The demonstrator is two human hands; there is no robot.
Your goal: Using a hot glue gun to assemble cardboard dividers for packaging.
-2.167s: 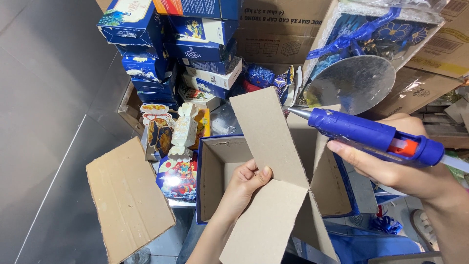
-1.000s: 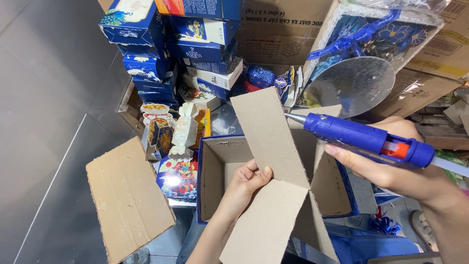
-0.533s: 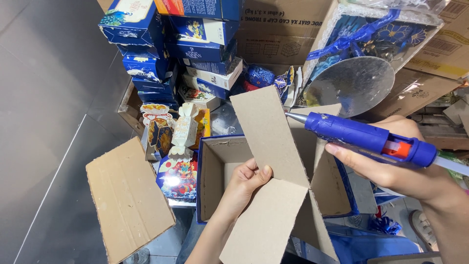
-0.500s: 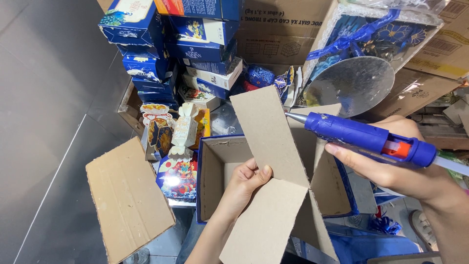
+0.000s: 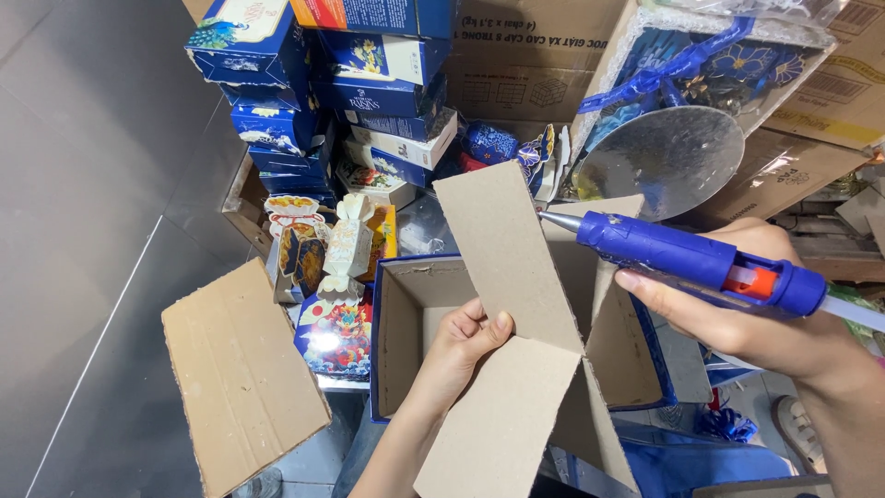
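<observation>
My left hand (image 5: 461,348) pinches a folded strip of brown cardboard (image 5: 507,277) at its crease, holding it upright over an open box (image 5: 406,323) that is blue outside and brown inside. My right hand (image 5: 751,318) grips a blue glue gun (image 5: 687,258) with an orange trigger. Its metal tip touches the strip's upper right edge.
A stack of blue printed boxes (image 5: 359,74) rises behind the open box. Small colourful paper boxes (image 5: 336,249) stand to its left. A loose cardboard sheet (image 5: 241,369) lies at lower left on the grey tiled floor. A round silver foil plate (image 5: 668,157) and brown cartons (image 5: 525,55) sit behind.
The glue gun's tip has shifted slightly left along the cardboard strip's edge; my left hand and the strip have stayed still.
</observation>
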